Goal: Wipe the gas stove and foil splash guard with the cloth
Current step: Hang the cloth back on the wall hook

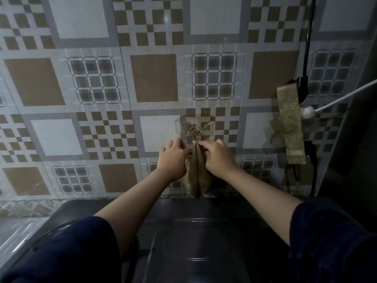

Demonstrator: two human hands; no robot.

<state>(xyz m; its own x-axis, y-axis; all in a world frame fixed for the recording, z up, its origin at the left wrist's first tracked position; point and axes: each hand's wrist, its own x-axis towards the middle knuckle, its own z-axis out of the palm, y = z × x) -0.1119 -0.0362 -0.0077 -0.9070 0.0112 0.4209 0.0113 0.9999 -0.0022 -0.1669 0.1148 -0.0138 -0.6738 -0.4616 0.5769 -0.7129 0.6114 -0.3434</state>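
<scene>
Hands are meeting at the top of a brown cloth (196, 170) that is hanging flat against a patterned tile wall (81, 88), its upper end gathered just under a small metal hook (195, 134) held to the tiles by a patch of clear tape. The left hand (173, 158) is lying against the cloth's left edge with its fingers reaching toward the gathered top; whether it is actually gripping the fabric cannot be told, since the fingertips are hidden against the folds. The right hand (217, 157) is pinching the cloth's top between thumb and fingers, directly below the hook.

Running vertically, the cloth's long axis is dropping from the pinch point straight down between the two wrists, its tapered lower tip hanging just above the back edge of the dark stove top (193, 231). The grip is therefore sitting at the upper end, with nearly all the fabric below it. Judging from this, the cloth is either being lifted off the hook or hung on it, and the right hand is the one placed to do it; which of the two cannot be told. No wiping contact with the stove is being made at present. No foil splash guard can be identified with confidence. To the right, a taped power strip (290, 125) is hanging on the wall, well apart from the hands.
</scene>
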